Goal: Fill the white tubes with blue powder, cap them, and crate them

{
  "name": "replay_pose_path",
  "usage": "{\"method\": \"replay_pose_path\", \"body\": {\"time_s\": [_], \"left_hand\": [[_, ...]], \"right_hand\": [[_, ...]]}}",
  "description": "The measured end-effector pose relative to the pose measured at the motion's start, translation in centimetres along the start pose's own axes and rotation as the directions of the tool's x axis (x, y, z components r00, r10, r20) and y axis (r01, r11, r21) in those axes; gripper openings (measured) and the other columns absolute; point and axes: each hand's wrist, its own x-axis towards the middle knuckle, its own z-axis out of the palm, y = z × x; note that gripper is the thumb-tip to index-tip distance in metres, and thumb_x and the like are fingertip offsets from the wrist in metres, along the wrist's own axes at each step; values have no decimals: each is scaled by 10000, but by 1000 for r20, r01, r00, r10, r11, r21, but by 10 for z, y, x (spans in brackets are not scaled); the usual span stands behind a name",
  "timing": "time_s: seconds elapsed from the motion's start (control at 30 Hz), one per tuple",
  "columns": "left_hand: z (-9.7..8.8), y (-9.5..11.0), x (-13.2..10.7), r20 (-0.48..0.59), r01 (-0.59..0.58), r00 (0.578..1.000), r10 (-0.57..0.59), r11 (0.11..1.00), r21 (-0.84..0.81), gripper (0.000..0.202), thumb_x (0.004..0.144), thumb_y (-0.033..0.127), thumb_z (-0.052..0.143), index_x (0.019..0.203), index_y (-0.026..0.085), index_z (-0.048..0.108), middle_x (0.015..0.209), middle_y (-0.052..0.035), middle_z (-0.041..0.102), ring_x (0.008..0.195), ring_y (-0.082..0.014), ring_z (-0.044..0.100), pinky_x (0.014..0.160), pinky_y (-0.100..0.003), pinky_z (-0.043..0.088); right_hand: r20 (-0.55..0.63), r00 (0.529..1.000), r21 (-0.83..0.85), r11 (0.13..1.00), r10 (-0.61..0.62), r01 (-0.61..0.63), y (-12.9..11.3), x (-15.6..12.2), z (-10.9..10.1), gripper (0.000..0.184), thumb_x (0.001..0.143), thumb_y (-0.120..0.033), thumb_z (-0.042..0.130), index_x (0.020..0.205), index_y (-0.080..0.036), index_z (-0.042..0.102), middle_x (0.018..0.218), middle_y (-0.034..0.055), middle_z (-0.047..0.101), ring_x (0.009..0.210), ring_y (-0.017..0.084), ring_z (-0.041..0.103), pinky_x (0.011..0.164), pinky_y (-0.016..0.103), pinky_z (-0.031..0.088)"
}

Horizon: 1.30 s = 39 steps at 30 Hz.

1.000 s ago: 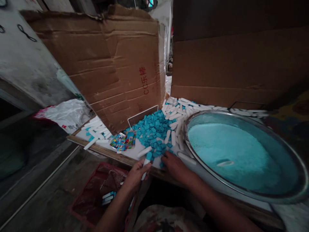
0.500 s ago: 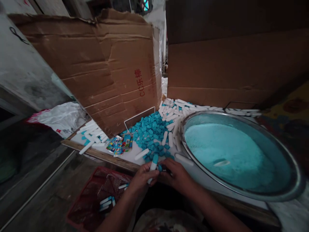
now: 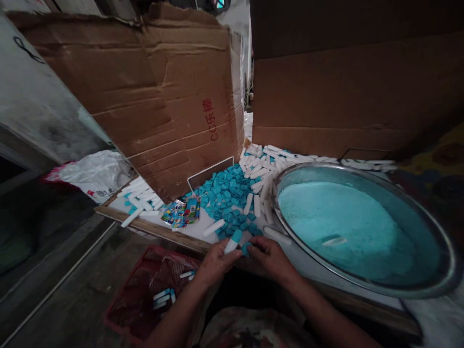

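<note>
Tube [image 3: 232, 244], white and smooth with a rounded blue top, sits in the left hand [image 3: 216, 263], its blue end pointing up and away. That hand is mostly closed, thumb and fingers pinching the tube along its white part. Close beside it, the right hand [image 3: 271, 257] pinches a small blue cap [image 3: 246, 249] between thumb and fingertips, the cap near the tube's lower side.

Just beyond both hands spreads a heap of blue caps [image 3: 226, 191], small, rounded and matte. One loose white stick [image 3: 214, 227] lies just past the left hand, and farther off, more white sticks [image 3: 259, 169] are piled. Left of these, beyond the left hand, are shiny printed packets [image 3: 184, 211].

To the right of the right hand stands a wide metal basin [image 3: 427, 249], with pale blue contents [image 3: 337, 212]; whether powder or liquid, I cannot tell. Below and left of the left hand is a red plastic basket [image 3: 125, 302] holding blue-topped tubes [image 3: 162, 298]. Creased brown cardboard [image 3: 177, 96] rises behind the packets.
</note>
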Motion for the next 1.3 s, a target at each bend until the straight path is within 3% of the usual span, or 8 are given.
{"method": "replay_pose_path", "body": {"time_s": [0.1,0.23,0.43,0.67,0.93,1.17,1.3], "left_hand": [[-6,-1,-5,34,139,990,-136,986,-92,427,659,523,640,861,161,538,539,67,412,460,-64,329,407,-170,227],[-7,3,-14,126,234,967,-220,966,-106,440,646,543,642,827,167,504,536,72,399,438,-51,299,390,-170,174],[0,13,-18,176,267,950,-257,963,-35,438,626,558,642,706,164,467,508,78,369,419,-42,269,384,-178,144],[-5,13,-17,220,259,937,-271,962,85,477,612,609,616,682,166,453,473,92,335,391,-38,246,367,-184,133],[-8,13,-17,272,323,908,-317,946,24,430,620,548,647,726,158,500,435,101,331,359,-36,229,354,-182,106],[-9,12,-18,189,293,943,-274,953,-76,417,610,526,673,688,169,469,462,95,334,376,-28,213,366,-175,84],[-21,12,-25,5,294,956,-295,950,-105,453,558,530,709,757,163,534,515,79,373,429,-41,264,393,-166,125]], "right_hand": [[76,974,374,899,214,-227,7,4,-6,298,585,-426,681,700,-182,552,504,-42,547,367,74,407,364,198,261],[138,953,534,790,270,-301,10,5,-12,398,487,-413,767,713,-171,546,499,-25,575,333,66,420,323,180,226],[153,958,485,827,241,-285,7,-1,-12,352,515,-402,766,679,-159,571,487,-27,570,351,59,434,345,179,264],[194,963,294,926,185,-237,-7,-6,-16,262,576,-376,733,632,-152,611,488,-38,527,397,55,410,401,201,291],[248,941,397,862,230,-316,-4,-11,-9,262,545,-382,746,618,-183,592,508,-38,522,444,78,456,447,211,328],[62,978,297,932,199,-209,-6,-1,-16,245,558,-388,679,588,-180,554,469,-33,526,360,68,391,374,207,273],[-5,980,170,966,199,-195,-6,11,-21,189,623,-353,582,597,-178,514,467,-35,525,340,71,384,357,209,278]]}}
